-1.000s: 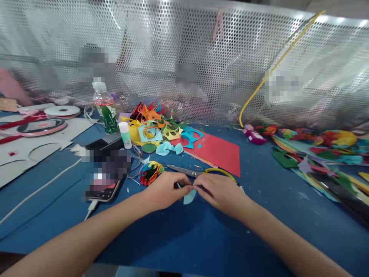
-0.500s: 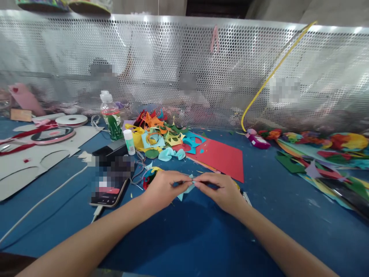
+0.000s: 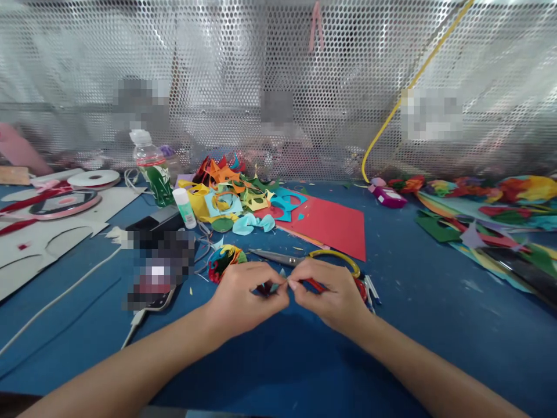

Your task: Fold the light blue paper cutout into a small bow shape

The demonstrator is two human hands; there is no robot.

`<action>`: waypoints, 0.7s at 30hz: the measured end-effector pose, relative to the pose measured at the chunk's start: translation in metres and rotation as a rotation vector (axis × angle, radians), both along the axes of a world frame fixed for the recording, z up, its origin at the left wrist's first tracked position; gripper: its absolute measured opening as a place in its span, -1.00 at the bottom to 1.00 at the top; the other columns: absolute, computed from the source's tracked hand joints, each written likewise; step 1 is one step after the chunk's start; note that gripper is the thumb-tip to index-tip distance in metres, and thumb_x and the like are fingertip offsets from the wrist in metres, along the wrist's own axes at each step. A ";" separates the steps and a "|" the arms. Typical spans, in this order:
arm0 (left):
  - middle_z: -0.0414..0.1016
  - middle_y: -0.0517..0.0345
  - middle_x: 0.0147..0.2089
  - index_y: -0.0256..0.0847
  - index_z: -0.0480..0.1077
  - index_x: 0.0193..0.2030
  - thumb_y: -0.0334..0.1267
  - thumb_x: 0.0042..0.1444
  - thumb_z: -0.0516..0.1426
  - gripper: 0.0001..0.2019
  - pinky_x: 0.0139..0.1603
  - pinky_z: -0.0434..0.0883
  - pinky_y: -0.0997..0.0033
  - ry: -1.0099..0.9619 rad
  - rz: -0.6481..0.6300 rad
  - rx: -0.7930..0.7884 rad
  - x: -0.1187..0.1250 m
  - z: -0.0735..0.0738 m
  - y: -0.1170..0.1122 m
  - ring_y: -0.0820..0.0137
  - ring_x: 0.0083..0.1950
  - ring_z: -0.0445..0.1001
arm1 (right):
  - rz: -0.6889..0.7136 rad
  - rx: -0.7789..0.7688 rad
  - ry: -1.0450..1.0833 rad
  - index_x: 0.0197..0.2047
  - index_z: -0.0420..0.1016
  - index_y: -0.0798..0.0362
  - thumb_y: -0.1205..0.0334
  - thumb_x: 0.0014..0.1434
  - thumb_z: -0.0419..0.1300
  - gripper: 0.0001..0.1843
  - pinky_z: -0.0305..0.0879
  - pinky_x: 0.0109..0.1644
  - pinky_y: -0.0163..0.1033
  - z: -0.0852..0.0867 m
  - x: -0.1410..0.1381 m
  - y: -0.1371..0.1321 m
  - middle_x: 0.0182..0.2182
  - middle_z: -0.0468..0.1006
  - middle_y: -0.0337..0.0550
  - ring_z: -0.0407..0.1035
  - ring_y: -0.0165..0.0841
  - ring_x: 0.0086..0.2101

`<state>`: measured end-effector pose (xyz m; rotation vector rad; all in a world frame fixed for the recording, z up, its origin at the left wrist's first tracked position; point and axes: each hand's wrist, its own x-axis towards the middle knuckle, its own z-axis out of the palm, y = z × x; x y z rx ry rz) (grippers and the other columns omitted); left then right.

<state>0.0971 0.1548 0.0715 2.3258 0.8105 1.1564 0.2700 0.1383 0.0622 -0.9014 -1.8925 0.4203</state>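
My left hand [image 3: 248, 293] and my right hand [image 3: 328, 290] meet fingertip to fingertip over the blue table. Between them they pinch a small light blue paper piece [image 3: 282, 273], mostly hidden by the fingers. Just behind the hands lie scissors [image 3: 278, 257] with yellow and red handles, partly covered by my right hand. A round multicoloured paper piece [image 3: 225, 260] rests beyond my left hand. Farther back are light blue paper petals [image 3: 255, 223] and a red paper sheet [image 3: 333, 226].
Paper scraps [image 3: 224, 177] are heaped at the back, near a glue stick [image 3: 185, 209] and a bottle [image 3: 152, 171]. A phone [image 3: 163, 299] with a white cable lies left. Coloured paper [image 3: 439, 227] spreads at right. A perforated metal panel [image 3: 230, 87] closes off the rear.
Both hands have come lower and nearer to me, with less of the light blue paper showing. The view has tilted down, and the scissors behind the hands are now uncovered.
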 end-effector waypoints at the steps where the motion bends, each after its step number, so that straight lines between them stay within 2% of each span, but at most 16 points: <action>1: 0.43 0.20 -0.57 -0.28 0.42 -0.51 -0.40 -0.02 0.12 -0.90 -0.51 0.31 0.60 -0.011 0.010 -0.021 0.000 0.000 -0.001 0.55 -0.55 0.34 | -0.004 -0.023 0.013 -0.47 0.41 0.06 0.35 0.06 0.12 -0.90 0.30 -0.40 -0.35 0.000 -0.001 -0.001 -0.55 0.46 -0.26 0.35 -0.45 -0.51; 5: 0.49 0.14 -0.44 -0.26 0.45 -0.38 -0.31 0.07 0.11 -0.89 -0.56 0.30 0.65 -0.107 0.011 -0.201 0.000 0.001 0.000 0.54 -0.47 0.39 | -0.008 -0.174 0.129 -0.38 0.37 0.05 0.30 0.10 0.11 -0.95 0.32 -0.38 -0.35 -0.001 -0.001 -0.001 -0.47 0.46 -0.23 0.36 -0.44 -0.45; 8: 0.48 0.12 -0.38 -0.24 0.46 -0.31 -0.25 0.12 0.09 -0.84 -0.59 0.31 0.66 -0.106 -0.005 -0.306 -0.001 0.001 0.004 0.53 -0.44 0.39 | -0.043 -0.170 0.181 -0.38 0.35 0.04 0.26 0.13 0.11 -0.93 0.32 -0.36 -0.33 -0.001 0.002 0.000 -0.44 0.43 -0.22 0.35 -0.42 -0.42; 10: 0.45 0.09 -0.32 -0.23 0.47 -0.27 -0.24 0.11 0.10 -0.84 -0.54 0.35 0.64 -0.068 -0.004 -0.271 -0.001 0.000 0.006 0.51 -0.39 0.40 | -0.077 -0.120 0.134 -0.42 0.35 0.04 0.27 0.13 0.11 -0.91 0.31 -0.36 -0.33 0.000 0.005 0.000 -0.46 0.42 -0.23 0.33 -0.43 -0.43; 14: 0.44 0.06 -0.23 -0.20 0.45 -0.15 -0.29 0.08 0.13 -0.81 -0.35 0.43 0.53 -0.020 -0.008 -0.043 -0.001 -0.003 0.008 0.47 -0.26 0.42 | -0.120 0.040 -0.142 -0.44 0.39 0.03 0.32 0.11 0.13 -0.90 0.29 -0.35 -0.32 0.004 0.010 0.000 -0.50 0.45 -0.24 0.35 -0.43 -0.46; 18: 0.48 0.07 -0.31 -0.26 0.47 -0.23 -0.37 0.10 0.11 -0.86 -0.26 0.42 0.48 0.017 -0.069 0.080 0.000 -0.005 0.008 0.47 -0.28 0.44 | -0.174 0.228 -0.341 -0.41 0.43 0.04 0.32 0.12 0.11 -0.89 0.31 -0.26 -0.27 0.007 0.012 -0.003 -0.46 0.52 -0.18 0.41 -0.36 -0.39; 21: 0.49 0.08 -0.33 -0.27 0.48 -0.25 -0.40 0.10 0.10 -0.87 -0.30 0.42 0.50 -0.002 -0.076 0.085 0.000 -0.005 0.008 0.49 -0.32 0.44 | -0.186 0.218 -0.333 -0.40 0.43 0.05 0.32 0.12 0.12 -0.91 0.31 -0.26 -0.29 0.010 0.012 -0.005 -0.45 0.52 -0.19 0.41 -0.38 -0.38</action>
